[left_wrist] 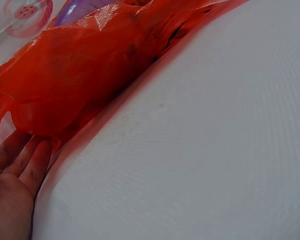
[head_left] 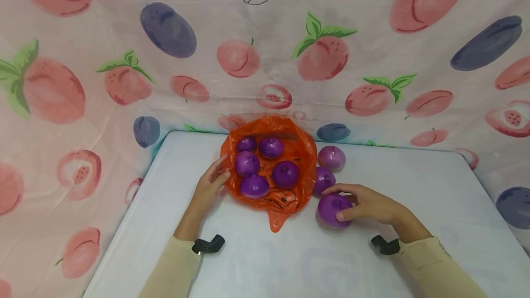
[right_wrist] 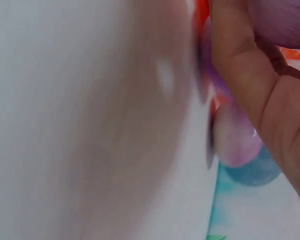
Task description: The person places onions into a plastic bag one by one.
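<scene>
- Step in hand, as judged: loading round purple onions into the crumpled orange plastic bag [head_left: 268,164] lying open at the far middle of the white table [head_left: 414,183]. Five onions sit in it.
- Right hand [head_left: 368,203]: fingers curled over the near purple onion [head_left: 331,209], thumb at its near side, just right of the bag.
- Two further onions [head_left: 327,169] lie beyond it, outside the bag.
- Left hand [head_left: 209,185]: fingers [left_wrist: 25,157] nearly straight, touching the bag's left edge.
- Next move likely calls for a lift leftward over the bag rim.

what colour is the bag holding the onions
Orange bag, clearest in the head view.
</scene>
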`<action>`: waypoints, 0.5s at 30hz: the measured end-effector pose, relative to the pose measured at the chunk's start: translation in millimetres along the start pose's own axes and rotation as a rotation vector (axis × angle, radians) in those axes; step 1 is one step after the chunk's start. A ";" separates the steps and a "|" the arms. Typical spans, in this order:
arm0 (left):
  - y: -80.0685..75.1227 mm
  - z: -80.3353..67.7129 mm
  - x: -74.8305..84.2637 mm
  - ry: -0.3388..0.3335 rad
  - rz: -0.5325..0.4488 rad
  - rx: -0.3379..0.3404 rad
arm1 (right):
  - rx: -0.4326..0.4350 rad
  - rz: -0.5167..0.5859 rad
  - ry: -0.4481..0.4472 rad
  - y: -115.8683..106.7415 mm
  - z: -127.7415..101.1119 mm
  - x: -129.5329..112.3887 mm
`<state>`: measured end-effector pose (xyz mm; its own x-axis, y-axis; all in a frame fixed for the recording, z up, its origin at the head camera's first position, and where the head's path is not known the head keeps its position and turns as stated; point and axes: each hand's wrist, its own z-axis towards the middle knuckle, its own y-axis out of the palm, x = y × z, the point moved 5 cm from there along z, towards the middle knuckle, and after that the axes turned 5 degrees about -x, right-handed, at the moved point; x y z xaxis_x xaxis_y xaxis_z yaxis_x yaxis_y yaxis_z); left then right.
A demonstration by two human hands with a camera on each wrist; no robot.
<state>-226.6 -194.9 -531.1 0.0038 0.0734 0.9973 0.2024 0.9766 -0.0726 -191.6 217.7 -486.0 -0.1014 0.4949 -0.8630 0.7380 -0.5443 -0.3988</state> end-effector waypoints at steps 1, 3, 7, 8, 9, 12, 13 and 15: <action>0.2 -0.1 0.3 0.002 0.002 -0.001 | -0.001 0.004 -0.005 1.0 0.8 -3.0; 0.3 -0.5 0.7 0.004 0.002 -0.003 | -0.008 0.027 -0.023 3.6 2.7 -10.8; 0.2 -0.5 -0.1 0.003 -0.007 -0.007 | 0.001 0.075 -0.076 7.9 7.1 -30.6; 0.1 -0.4 -0.3 0.003 -0.009 -0.008 | 0.010 0.085 -0.087 8.7 8.4 -35.9; 0.0 -0.2 -0.6 0.004 -0.012 -0.010 | 0.021 0.089 -0.096 9.5 9.8 -40.9; 0.2 0.3 -0.5 0.008 -0.019 -0.012 | 0.062 0.097 -0.106 11.3 14.5 -54.0; 0.4 0.3 -0.2 0.009 -0.021 -0.011 | 0.076 0.099 -0.108 12.0 16.3 -57.9; 0.5 0.3 0.3 0.011 -0.020 -0.008 | 0.103 0.102 -0.106 13.2 19.7 -64.8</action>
<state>-226.8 -194.3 -530.9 0.0101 0.0516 0.9986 0.2102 0.9762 -0.0526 -188.5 165.1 -441.4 -0.1035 0.3621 -0.9264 0.6767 -0.6570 -0.3324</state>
